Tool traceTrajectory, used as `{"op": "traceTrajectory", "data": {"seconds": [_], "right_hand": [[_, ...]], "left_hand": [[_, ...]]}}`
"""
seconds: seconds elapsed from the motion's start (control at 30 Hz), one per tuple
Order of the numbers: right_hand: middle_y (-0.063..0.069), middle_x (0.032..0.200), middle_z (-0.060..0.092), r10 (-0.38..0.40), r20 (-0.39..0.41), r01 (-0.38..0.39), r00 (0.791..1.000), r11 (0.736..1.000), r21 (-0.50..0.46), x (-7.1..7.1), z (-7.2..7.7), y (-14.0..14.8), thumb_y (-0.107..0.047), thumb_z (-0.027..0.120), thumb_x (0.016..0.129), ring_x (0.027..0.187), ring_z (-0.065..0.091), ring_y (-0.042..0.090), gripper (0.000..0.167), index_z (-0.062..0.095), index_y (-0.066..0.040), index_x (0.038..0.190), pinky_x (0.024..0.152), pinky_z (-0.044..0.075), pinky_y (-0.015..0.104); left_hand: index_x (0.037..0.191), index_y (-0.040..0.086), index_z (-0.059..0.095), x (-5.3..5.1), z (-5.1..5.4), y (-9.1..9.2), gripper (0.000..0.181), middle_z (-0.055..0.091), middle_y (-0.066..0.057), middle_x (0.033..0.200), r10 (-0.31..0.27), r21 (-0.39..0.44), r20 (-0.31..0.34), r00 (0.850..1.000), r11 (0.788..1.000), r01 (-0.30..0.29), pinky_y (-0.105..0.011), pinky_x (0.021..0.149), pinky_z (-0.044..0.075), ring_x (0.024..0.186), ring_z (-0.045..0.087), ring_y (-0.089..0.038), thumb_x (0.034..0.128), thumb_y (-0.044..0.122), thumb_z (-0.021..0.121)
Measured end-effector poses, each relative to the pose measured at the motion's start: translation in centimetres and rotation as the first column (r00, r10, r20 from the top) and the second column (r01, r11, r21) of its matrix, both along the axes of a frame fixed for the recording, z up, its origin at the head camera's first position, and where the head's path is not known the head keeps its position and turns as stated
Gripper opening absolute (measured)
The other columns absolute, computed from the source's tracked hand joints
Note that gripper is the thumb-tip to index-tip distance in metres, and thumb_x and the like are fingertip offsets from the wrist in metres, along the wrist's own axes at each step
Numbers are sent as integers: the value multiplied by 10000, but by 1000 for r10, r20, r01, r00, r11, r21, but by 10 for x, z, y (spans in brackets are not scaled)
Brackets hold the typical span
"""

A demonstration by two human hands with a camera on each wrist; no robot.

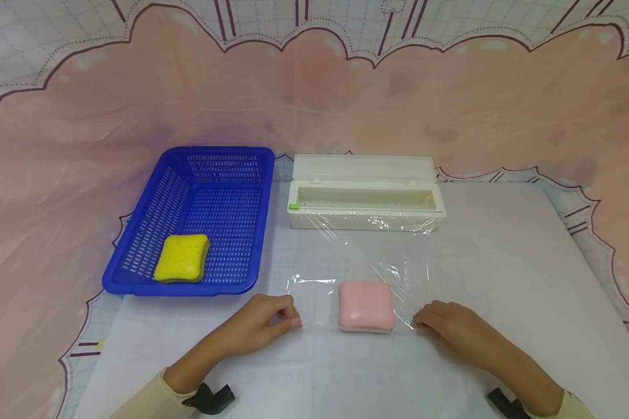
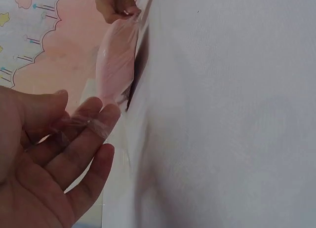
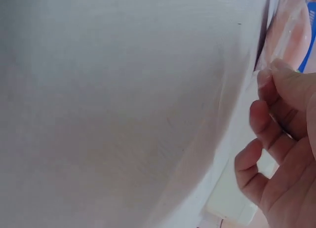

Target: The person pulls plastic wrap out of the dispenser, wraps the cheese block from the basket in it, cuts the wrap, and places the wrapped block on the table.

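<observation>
A pink, rounded-square block like a bar of soap (image 1: 367, 306) lies on the white sheet, between the two hands. Clear cling film (image 1: 406, 279) stretches from the white dispenser box (image 1: 367, 221) toward the block; in the left wrist view, shiny film (image 2: 118, 60) lies against its side. My left hand (image 1: 267, 326) pinches the film's near left corner, thumb and index together, with film across the fingers. On the other side, my right hand (image 1: 451, 329) pinches the film's near right corner, its other fingers curled. Both hands are apart from the block.
A blue plastic basket (image 1: 264, 233) stands at the back left, holding a yellow sponge-like block (image 1: 182, 258). The dispenser's lid (image 1: 364, 167) is raised, and a small green piece (image 1: 293, 206) sits at its left end. Behind hangs a patterned peach cloth (image 1: 215, 99).
</observation>
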State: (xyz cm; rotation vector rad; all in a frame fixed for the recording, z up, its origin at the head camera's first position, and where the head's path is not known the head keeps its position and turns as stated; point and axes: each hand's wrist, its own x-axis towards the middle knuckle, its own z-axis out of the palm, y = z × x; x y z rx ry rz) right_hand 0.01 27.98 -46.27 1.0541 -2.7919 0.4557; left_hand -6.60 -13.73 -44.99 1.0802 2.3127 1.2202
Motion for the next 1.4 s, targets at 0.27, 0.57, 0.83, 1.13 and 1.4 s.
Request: {"op": "traceTrajectory", "data": {"seconds": [0.27, 0.57, 0.83, 1.13, 1.4], "right_hand": [[-164, 915, 590, 24, -42, -21, 999, 996, 83, -2, -7, -8, -394, 830, 808, 832, 541, 33, 271, 707, -284, 1022, 687, 427, 233], [-179, 779, 542, 111, -85, -102, 990, 989, 108, -9, -1, -12, -199, 846, 761, 731, 488, 32, 206, 676, -275, 847, 619, 331, 186], [-189, 850, 576, -3, 113, -3, 994, 999, 54, -11, 7, -7, -164, 762, 891, 771, 504, 1, 125, 673, -250, 913, 648, 461, 229], [-173, 828, 587, -52, 158, 36, 986, 994, 104, -13, 7, -9, -160, 755, 888, 706, 500, -11, 129, 657, -243, 893, 639, 489, 258], [-146, 971, 614, -21, -16, 23, 1000, 993, 112, -9, 13, -18, -499, 839, 773, 807, 570, 39, 407, 686, -250, 1055, 724, 482, 274]], "left_hand": [[864, 207, 613, -1, -1, 2, 139, 761, 45, 862, 57, -9, 31, 998, 998, -57, -218, 705, 518, 773, 597, 1, 969, 206, 703], [865, 208, 621, 1, 1, 2, 133, 756, 67, 907, 95, -46, 77, 993, 995, -92, -233, 760, 533, 823, 619, -16, 968, 182, 701], [789, 138, 598, 4, -9, 9, 185, 639, 26, 773, 198, -129, 141, 970, 975, -180, -220, 605, 488, 674, 555, -40, 939, 78, 687], [860, 99, 597, 13, -2, 23, 141, 500, 20, 799, 239, -349, -74, 968, 903, -250, -256, 638, 437, 721, 459, -109, 861, 40, 724], [1182, 185, 659, 33, 14, 48, 408, 598, -37, 1225, -10, -445, -450, 893, 870, -214, -390, 844, 495, 1139, 544, -234, 846, 355, 816]]}}
